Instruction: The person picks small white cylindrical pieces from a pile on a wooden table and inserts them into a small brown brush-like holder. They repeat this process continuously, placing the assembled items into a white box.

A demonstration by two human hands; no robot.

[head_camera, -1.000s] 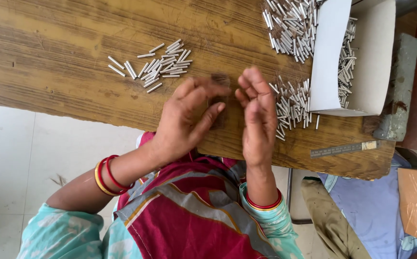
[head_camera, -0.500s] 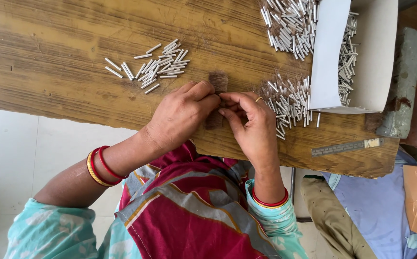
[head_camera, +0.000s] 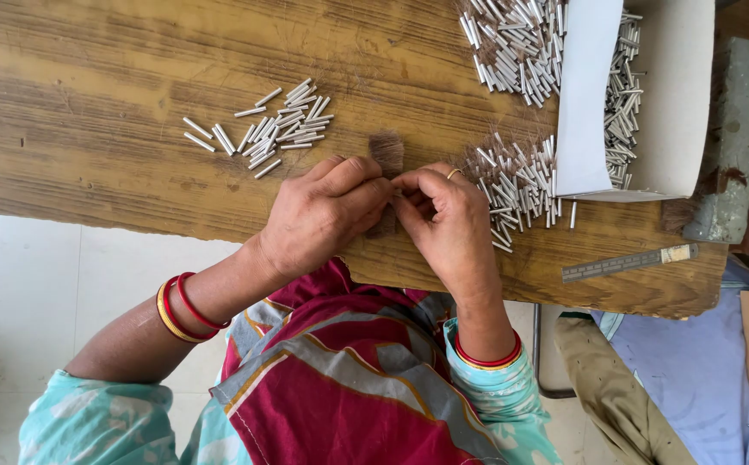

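Both hands are pinching a brown bristle tuft (head_camera: 386,155) on the wooden table (head_camera: 90,103), left hand (head_camera: 323,215) and right hand (head_camera: 448,228) fingertips meeting over it, clenched on the fibres. Judging risk: loose fibres slipping out if the pinch is easing. Right of the tuft, metal tubes (head_camera: 512,189) are lying scattered; beyond them an open white box (head_camera: 676,95) is holding more tubes.
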